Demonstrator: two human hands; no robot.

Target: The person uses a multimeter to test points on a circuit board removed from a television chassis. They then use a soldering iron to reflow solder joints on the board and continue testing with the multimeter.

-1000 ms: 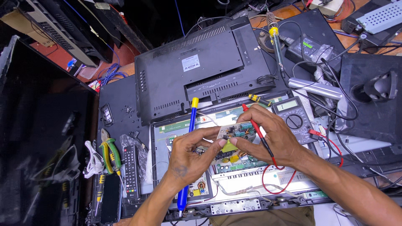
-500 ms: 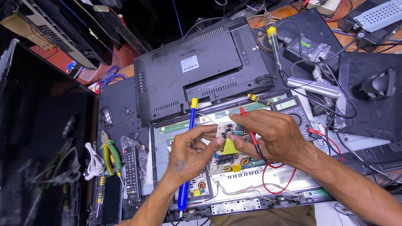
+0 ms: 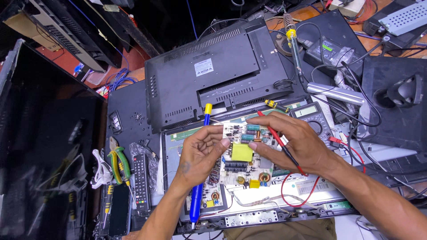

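Observation:
My two hands hold a pale circuit board (image 3: 243,165) with a yellow transformer and several capacitors, component side up. It sits over an opened flat screen chassis (image 3: 284,209). My left hand (image 3: 202,153) grips the board's left edge. My right hand (image 3: 299,143) pinches its upper right part, fingertips at the yellow block. A red test probe (image 3: 272,132) and a black one also run through my right hand's fingers, their wire looping below. Under my left wrist lies a blue desoldering pump (image 3: 195,206) with a yellow tip.
A black rear cover (image 3: 218,75) lies behind the chassis. A multimeter (image 3: 313,116) and a yellow-handled soldering iron (image 3: 293,44) are at the right, among cables. Green-handled pliers (image 3: 119,162), a remote (image 3: 141,178) and a dark screen panel (image 3: 40,146) are on the left.
The board has been turned in my hands so that its component face now shows fully. My right hand's fingers have shifted across the top of it.

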